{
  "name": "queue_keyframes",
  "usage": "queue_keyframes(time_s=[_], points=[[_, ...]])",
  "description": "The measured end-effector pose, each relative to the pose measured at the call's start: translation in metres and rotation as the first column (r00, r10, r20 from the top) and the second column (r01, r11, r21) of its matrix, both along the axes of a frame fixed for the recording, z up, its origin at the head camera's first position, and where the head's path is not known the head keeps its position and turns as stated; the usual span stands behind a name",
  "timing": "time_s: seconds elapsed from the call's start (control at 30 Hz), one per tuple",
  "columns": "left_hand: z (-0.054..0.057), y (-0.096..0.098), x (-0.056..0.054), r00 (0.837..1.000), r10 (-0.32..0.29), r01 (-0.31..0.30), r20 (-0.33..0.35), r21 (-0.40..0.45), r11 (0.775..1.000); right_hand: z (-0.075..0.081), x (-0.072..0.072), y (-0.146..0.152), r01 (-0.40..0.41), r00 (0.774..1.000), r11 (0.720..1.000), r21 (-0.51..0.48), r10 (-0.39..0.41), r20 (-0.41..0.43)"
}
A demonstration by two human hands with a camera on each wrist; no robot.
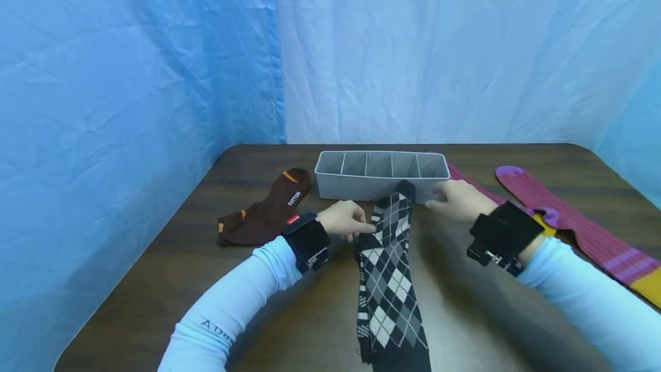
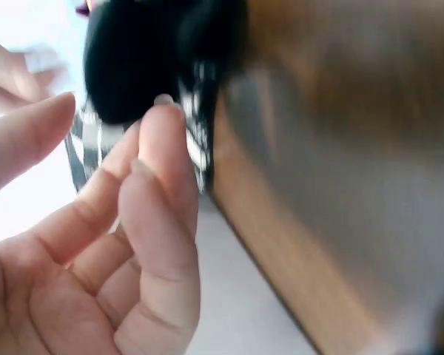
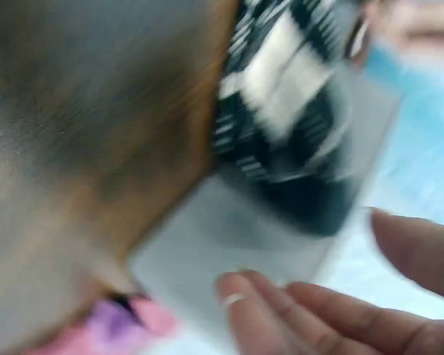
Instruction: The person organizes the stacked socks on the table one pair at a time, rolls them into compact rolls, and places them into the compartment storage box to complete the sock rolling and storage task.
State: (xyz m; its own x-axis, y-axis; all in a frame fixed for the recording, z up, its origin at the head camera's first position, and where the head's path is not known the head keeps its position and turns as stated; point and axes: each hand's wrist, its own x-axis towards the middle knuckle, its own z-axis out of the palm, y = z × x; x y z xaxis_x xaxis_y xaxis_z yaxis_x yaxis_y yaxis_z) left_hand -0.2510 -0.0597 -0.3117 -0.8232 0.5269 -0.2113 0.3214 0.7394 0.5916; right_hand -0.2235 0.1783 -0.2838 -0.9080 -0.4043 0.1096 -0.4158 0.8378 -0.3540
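A black, grey and white argyle sock [image 1: 395, 280] lies lengthwise on the table, with another patterned edge showing along its left side. Its dark toe [image 1: 406, 189] overlaps the front wall of a grey divided box [image 1: 341, 187]. My left hand [image 1: 345, 218] is at the sock's left edge; in the left wrist view its thumb stands apart from the loosely bent fingers [image 2: 159, 274]. To the right of the toe, my right hand [image 1: 459, 198] hovers by the box with thumb and fingers spread, holding nothing. The right wrist view shows the blurred argyle sock [image 3: 285, 96] beyond those fingers.
Brown socks [image 1: 268, 211] marked "COTTON" lie to the left. Long pink socks [image 1: 573, 217] with purple and yellow parts stretch along the right, partly behind my right arm. Blue sheeting [image 1: 413, 50] hangs around the table [image 1: 170, 297].
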Motion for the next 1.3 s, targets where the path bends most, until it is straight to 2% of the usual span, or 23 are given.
queue_keyframes(time_s=[0.07, 0.13, 0.23, 0.37, 0.47, 0.57, 0.67, 0.8, 0.87, 0.93, 1.03, 1.13, 1.2, 1.3], points=[[-0.006, 0.002, 0.004, 1.000, -0.017, 0.017, 0.011, 0.014, 1.000, -0.007, -0.017, 0.002, 0.030, 0.993, 0.998, -0.055, -0.024, 0.112], [-0.010, 0.004, 0.006, 1.000, -0.023, 0.023, 0.002, 0.044, 0.999, -0.013, -0.027, 0.000, 0.052, 0.979, 0.992, -0.114, -0.029, 0.201], [-0.010, 0.005, 0.009, 1.000, -0.012, 0.014, -0.024, 0.085, 0.996, -0.016, -0.034, -0.009, 0.098, 0.962, 0.978, -0.187, -0.044, 0.271], [-0.009, 0.003, 0.013, 0.994, -0.009, 0.022, -0.111, 0.115, 0.993, -0.015, -0.040, -0.017, 0.173, 0.960, 0.947, -0.269, -0.102, 0.259], [-0.008, 0.003, 0.016, 0.978, -0.007, 0.031, -0.210, 0.111, 0.993, -0.016, -0.046, -0.014, 0.206, 0.967, 0.925, -0.319, -0.144, 0.208], [-0.009, 0.005, 0.017, 0.965, 0.004, 0.025, -0.264, 0.106, 0.994, -0.017, -0.052, -0.009, 0.215, 0.971, 0.914, -0.344, -0.163, 0.175], [-0.012, 0.006, 0.018, 0.972, 0.018, 0.010, -0.235, 0.118, 0.993, -0.021, -0.056, -0.004, 0.179, 0.977, 0.916, -0.359, -0.123, 0.171], [-0.017, 0.004, 0.017, 0.983, 0.027, 0.004, -0.182, 0.168, 0.986, -0.023, -0.058, -0.003, 0.090, 0.979, 0.918, -0.386, -0.010, 0.206], [-0.015, 0.002, 0.017, 0.989, 0.029, 0.002, -0.144, 0.213, 0.977, -0.022, -0.059, -0.003, 0.052, 0.979, 0.908, -0.417, 0.036, 0.200], [-0.011, -0.001, 0.016, 0.994, 0.033, -0.004, -0.108, 0.258, 0.966, -0.021, -0.060, -0.004, 0.015, 0.987, 0.900, -0.436, 0.055, 0.149], [-0.007, -0.004, 0.015, 0.994, 0.053, -0.025, -0.091, 0.290, 0.957, -0.022, -0.062, -0.006, -0.028, 1.000, 0.927, -0.374, 0.029, -0.004], [-0.011, -0.004, 0.014, 0.987, 0.067, -0.031, -0.146, 0.238, 0.971, -0.026, -0.063, -0.011, -0.036, 0.992, 0.977, -0.210, 0.009, -0.125], [-0.015, -0.001, 0.014, 0.982, 0.061, -0.029, -0.179, 0.181, 0.983, -0.030, -0.062, -0.013, -0.042, 0.988, 0.996, -0.075, 0.030, -0.151], [-0.017, 0.004, 0.014, 0.978, 0.031, -0.011, -0.206, 0.100, 0.995, -0.037, -0.060, -0.013, -0.061, 0.986, 0.993, 0.100, 0.076, -0.147]])
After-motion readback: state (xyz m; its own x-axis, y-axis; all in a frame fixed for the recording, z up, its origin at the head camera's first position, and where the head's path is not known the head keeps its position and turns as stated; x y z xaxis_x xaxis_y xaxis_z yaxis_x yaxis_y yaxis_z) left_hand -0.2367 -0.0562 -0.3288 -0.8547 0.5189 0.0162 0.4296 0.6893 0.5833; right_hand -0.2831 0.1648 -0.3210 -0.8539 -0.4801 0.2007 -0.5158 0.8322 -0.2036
